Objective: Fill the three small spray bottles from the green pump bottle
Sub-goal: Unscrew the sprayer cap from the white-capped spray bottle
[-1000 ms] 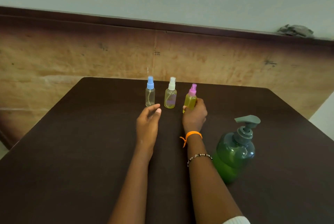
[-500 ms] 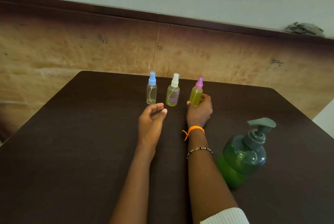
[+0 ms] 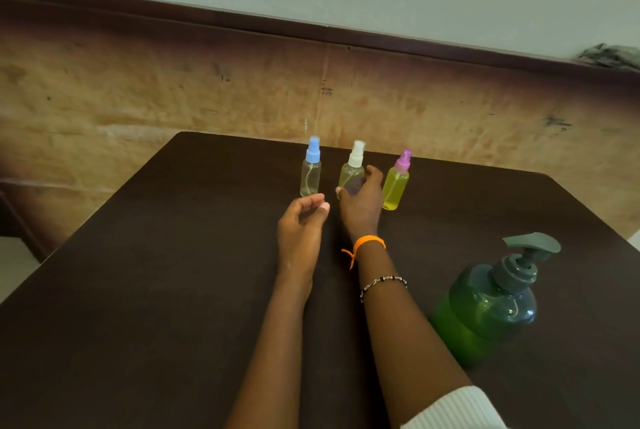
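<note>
Head view shows the right hand (image 3: 360, 202) curled round the part-filled white-capped spray bottle (image 3: 352, 170) mid-row, pink-capped bottle (image 3: 396, 183) full, blue-capped bottle (image 3: 310, 169) apparently empty, left hand (image 3: 301, 224) loosely curled and empty; next, uncapping beside the green pump bottle (image 3: 485, 304).

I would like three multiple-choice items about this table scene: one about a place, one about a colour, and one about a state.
1. Where does the green pump bottle stand?
A. left of the left hand
B. right of the right forearm
C. behind the spray bottles

2. Which cap colour has the fullest yellow bottle?
A. blue
B. white
C. pink

3. What does the right hand do?
A. wraps round the white-capped bottle
B. presses the pump
C. lies flat on the table

Key: 1 B, it stands beside the right forearm. 2 C, yellow liquid reaches its shoulder. 3 A, fingers curl round that bottle.
</note>
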Available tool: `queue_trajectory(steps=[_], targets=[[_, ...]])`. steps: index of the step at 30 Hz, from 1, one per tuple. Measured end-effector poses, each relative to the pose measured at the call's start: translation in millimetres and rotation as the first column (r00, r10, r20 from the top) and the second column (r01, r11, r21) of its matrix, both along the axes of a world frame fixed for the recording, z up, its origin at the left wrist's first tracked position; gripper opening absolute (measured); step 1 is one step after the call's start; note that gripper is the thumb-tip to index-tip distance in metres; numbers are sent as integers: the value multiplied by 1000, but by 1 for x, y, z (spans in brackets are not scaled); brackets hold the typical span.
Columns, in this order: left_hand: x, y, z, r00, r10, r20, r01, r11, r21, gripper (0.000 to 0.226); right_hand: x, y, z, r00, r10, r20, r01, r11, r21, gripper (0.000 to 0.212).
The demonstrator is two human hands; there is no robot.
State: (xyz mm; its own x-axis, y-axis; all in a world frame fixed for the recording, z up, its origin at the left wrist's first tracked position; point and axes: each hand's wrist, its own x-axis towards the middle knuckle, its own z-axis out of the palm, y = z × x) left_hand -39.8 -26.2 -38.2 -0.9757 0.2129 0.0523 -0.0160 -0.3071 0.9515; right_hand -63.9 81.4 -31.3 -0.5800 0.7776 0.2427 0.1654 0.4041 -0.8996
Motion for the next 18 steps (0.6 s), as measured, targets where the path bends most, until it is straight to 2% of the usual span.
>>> queue_trajectory(steps=[3,7,10,14,18], targets=[[-2,1,0,1000,-5,-1,5,1000,0,18,3,1,-6,999,3,51,-5,999,32,46],[0,1,3,998,-32,-47,30,999,-44,26,28,-12,-11,998,44,43,-44,999,-1,40],[6,0,7,982,-173,-82,163,980,-110,34,62,-34,-14,991,136,14,-136,991,-1,36],[27,-4,16,928,-360,-96,331,915,-231,28,107,-48,-10,984,177,6,-177,984,-4,28],[51,-17,24,920,-381,-87,362,915,-181,26,143,-46,2,960,280,-25,-281,958,-59,33]])
